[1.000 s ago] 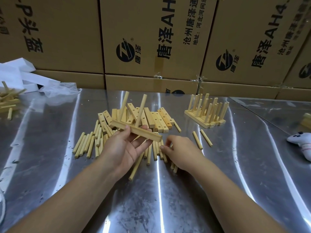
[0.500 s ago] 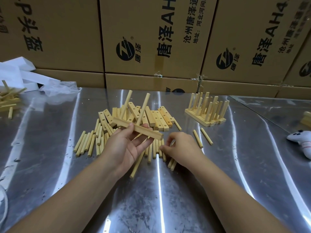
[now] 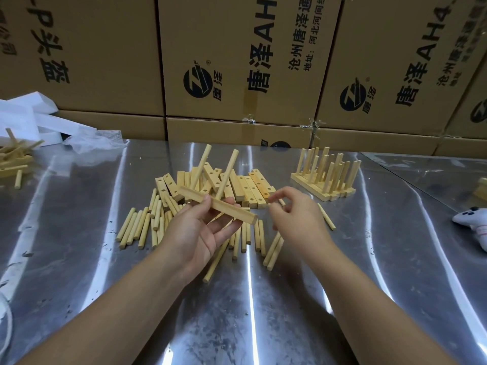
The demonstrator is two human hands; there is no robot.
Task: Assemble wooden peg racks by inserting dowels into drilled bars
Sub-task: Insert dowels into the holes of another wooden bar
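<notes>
Gripping a drilled bar [image 3: 224,206] between thumb and fingertips near its middle, the left hand [image 3: 200,233] holds it in the air over the counter [image 3: 79,233]. The bar's near end slopes down to the right, and two seated dowels [image 3: 228,172] rise from it, tilted away. The right hand [image 3: 297,217] hovers just beside that free end with fingers curled toward the thumb; whether it pinches a dowel I cannot tell, as nothing shows plainly between the tips. Loose dowels [image 3: 137,227] lie in rows beneath both hands, spare bars [image 3: 253,188] are heaped behind them, and finished racks [image 3: 324,177] stand off to the right. I judge the pieces light, stiff and dry, with little slip, yet a thin dowel could snap or jam if pushed in askew. Best to pinch a dowel low, near the end going in, and brace the bar right beside the open hole so it does not twist.
</notes>
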